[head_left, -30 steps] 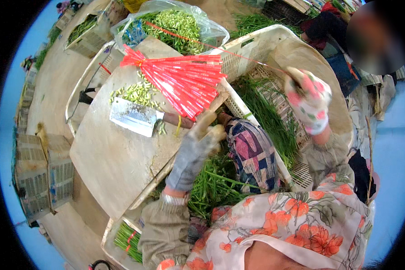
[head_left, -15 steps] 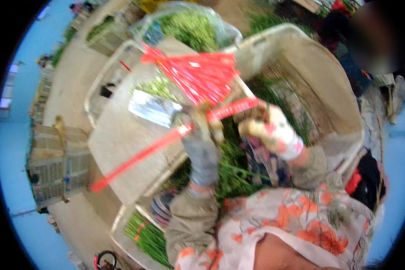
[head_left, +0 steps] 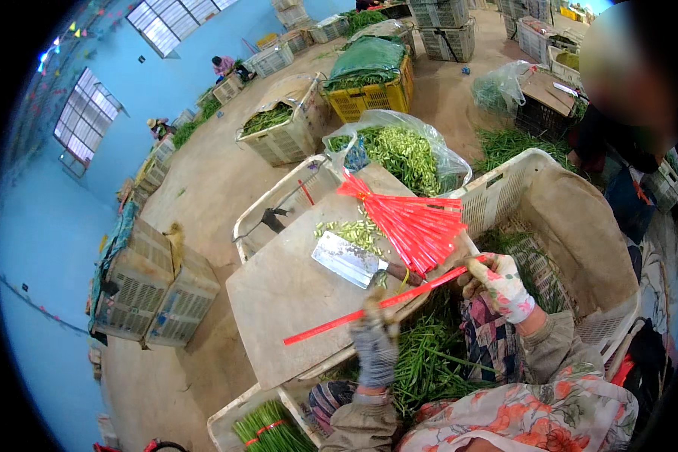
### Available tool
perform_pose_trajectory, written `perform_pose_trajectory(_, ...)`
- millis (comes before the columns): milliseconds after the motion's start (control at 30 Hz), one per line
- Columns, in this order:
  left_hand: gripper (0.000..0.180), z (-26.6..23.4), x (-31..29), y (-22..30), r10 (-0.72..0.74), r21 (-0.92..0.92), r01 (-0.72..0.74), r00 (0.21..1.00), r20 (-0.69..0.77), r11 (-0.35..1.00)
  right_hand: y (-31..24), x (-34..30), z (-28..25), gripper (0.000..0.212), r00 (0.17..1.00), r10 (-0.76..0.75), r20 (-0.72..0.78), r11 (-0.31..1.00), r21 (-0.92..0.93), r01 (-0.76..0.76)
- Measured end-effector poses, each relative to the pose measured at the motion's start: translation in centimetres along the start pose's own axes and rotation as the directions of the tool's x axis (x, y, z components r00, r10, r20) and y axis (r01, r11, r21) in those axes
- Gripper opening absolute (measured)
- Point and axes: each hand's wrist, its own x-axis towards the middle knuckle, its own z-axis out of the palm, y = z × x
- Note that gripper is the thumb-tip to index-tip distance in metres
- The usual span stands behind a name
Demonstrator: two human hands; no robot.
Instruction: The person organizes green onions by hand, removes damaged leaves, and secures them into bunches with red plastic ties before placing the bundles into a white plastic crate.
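Since half a second ago the red strap (head_left: pixel 377 305) has been drawn out flat and both hands have spread apart along it, above the board on the counter (head_left: pixel 279 301). Left hand (head_left: pixel 374 340), grey-gloved, pinches it near mid-length; right hand (head_left: pixel 502 285), in a floral glove, clenches its far end. Keeping it taut and untwisted, clear of the cleaver (head_left: pixel 350 260), would serve best.

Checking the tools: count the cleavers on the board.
1: a cleaver lies flat on the cutting board, beside the fanned red strips. Others may be hidden.
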Motion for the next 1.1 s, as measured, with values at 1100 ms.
perform_pose_trajectory(1100,0.048,-23.8,9.2,-6.2,0.292,0.893,-0.285,0.938,0.185,0.349,20.4,15.9,18.0,0.022,0.808,-0.021,0.589,0.025,-0.808,0.589)
